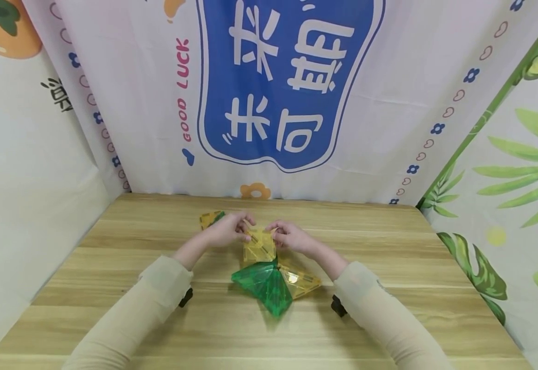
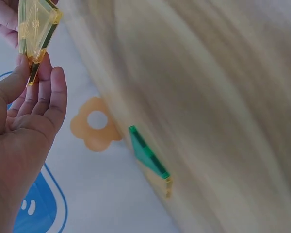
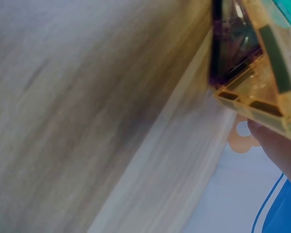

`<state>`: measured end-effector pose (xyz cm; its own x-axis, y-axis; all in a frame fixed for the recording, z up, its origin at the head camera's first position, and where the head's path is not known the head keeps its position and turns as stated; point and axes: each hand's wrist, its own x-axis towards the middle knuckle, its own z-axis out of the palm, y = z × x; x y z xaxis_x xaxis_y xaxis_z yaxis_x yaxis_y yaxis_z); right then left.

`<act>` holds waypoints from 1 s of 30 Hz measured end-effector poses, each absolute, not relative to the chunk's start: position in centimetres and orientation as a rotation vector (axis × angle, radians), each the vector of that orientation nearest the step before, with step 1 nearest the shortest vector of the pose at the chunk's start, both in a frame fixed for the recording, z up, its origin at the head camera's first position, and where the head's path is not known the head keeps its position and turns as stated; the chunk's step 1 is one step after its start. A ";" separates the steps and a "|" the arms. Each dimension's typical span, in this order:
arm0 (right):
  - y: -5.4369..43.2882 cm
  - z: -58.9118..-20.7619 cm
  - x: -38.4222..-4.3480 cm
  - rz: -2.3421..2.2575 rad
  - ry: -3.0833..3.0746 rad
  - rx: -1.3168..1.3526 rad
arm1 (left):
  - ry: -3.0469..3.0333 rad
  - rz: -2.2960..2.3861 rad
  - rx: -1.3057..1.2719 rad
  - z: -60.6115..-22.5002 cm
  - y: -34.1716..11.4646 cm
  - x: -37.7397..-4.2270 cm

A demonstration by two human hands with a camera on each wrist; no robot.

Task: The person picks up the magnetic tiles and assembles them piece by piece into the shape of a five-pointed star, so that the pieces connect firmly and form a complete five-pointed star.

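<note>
Left hand (image 1: pixel 228 228) and right hand (image 1: pixel 293 237) hold a see-through yellow magnetic tile piece (image 1: pixel 259 252) between them over the middle of the table. In the left wrist view, the left thumb and fingers pinch the pointed lower end of the yellow piece (image 2: pixel 36 29). The right hand pinches its upper right corner in the head view; in the right wrist view much of this hand (image 3: pixel 281 153) is hidden behind the tiles. Green tiles (image 1: pixel 271 290) and another yellow tile (image 1: pixel 300 281) spread out below the held piece, meeting near its lower edge. A dark purple-looking tile (image 3: pixel 233 43) adjoins the yellow one.
Behind the left hand, near the table's back, lie a yellow tile (image 1: pixel 207 220) and a green tile (image 2: pixel 148 154), partly covered in the head view. A wood-grain table (image 1: pixel 135 308) meets a printed cloth (image 1: pixel 158 128) at its far edge. Small black devices (image 1: pixel 338 306) show at both wrists.
</note>
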<state>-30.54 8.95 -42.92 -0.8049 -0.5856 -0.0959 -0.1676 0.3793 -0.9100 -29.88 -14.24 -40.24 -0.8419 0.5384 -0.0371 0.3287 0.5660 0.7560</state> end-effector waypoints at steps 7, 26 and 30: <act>9.0 -44.0 -31.2 -1.305 2.210 -0.657 | 2.506 1.145 0.653 -41.6 -14.4 -29.9; 9.3 -45.0 -31.1 -1.104 2.314 -0.750 | 2.518 0.993 0.724 -42.3 -14.6 -30.3; 9.4 -44.6 -30.7 -1.007 2.399 -0.864 | 2.543 0.941 0.766 -42.3 -14.8 -30.2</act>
<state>-30.74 9.37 -44.64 -0.7303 -0.6728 -0.1185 -0.3869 0.5502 -0.7400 -30.25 -14.77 -42.28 -0.8039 0.5845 -0.1105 0.3719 0.6388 0.6735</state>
